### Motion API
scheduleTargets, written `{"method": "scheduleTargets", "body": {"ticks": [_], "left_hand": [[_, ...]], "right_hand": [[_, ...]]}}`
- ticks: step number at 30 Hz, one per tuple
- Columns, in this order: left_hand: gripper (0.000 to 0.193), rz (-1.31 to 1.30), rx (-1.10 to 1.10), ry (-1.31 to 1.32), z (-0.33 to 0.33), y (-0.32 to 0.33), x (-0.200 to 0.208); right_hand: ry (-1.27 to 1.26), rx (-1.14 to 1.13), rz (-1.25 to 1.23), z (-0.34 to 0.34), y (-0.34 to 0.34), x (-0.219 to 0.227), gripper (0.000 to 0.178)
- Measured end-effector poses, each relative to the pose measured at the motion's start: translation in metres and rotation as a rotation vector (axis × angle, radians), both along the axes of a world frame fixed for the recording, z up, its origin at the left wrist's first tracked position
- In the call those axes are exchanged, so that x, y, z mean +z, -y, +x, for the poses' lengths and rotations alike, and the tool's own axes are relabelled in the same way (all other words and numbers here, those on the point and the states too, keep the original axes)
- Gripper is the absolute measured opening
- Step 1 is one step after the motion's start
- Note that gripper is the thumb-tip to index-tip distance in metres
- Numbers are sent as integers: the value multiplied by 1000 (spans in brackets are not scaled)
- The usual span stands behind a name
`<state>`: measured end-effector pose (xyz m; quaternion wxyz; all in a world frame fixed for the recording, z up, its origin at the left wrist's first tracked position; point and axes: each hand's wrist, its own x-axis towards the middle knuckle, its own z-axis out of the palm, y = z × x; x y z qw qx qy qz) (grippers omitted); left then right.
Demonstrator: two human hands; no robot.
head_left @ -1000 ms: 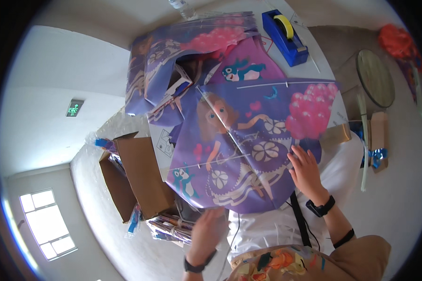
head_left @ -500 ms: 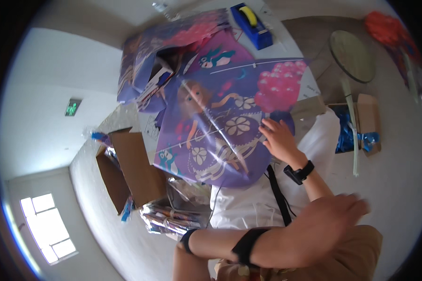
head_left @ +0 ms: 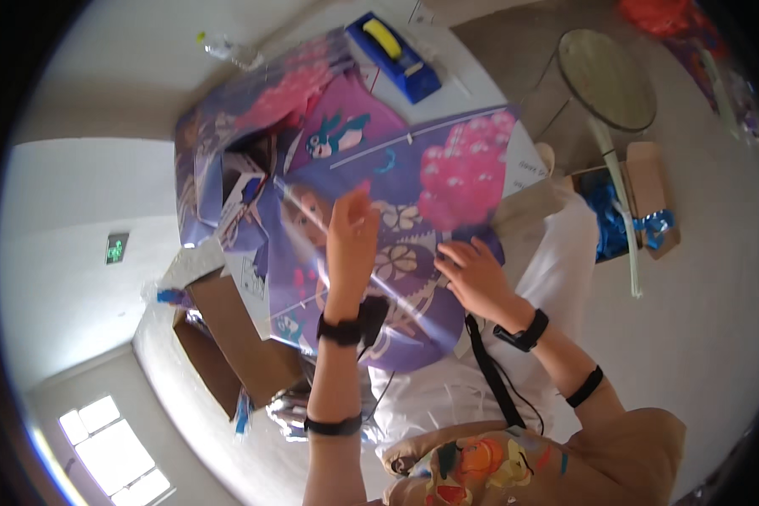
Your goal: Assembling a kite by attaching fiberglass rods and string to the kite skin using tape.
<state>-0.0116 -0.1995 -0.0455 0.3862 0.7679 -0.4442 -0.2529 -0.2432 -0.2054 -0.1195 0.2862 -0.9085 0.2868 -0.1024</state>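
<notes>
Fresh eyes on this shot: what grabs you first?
The big purple sheet in the middle, its printed pink balloons bright at the upper right. Then the two hands: the left hand over the sheet's middle, the right hand at its lower right edge. Beyond the sheet, near the top, the blue tape dispenser with its yellow roll.

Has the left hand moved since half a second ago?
Yes. Judged against the blue tape dispenser, the left hand has gone forward and leftward, nearer to it, and is now over the purple printed sheet.
</notes>
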Motion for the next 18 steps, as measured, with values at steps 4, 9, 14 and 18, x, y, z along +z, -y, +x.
{"method": "scheduleTargets", "body": {"ticks": [4, 9, 14, 18], "left_hand": [[43, 600, -192, 581, -5, -144, 30], [50, 1138, -377, 299, -63, -256, 76], [57, 942, -593, 221, -94, -284, 92], [53, 508, -406, 704, -80, -300, 34]], "right_hand": [[-40, 29, 20, 3, 1, -2, 47], [-61, 54, -72, 5, -1, -7, 51], [-106, 93, -58, 7, -4, -11, 56], [-177, 75, -35, 3, -6, -10, 57]]}}
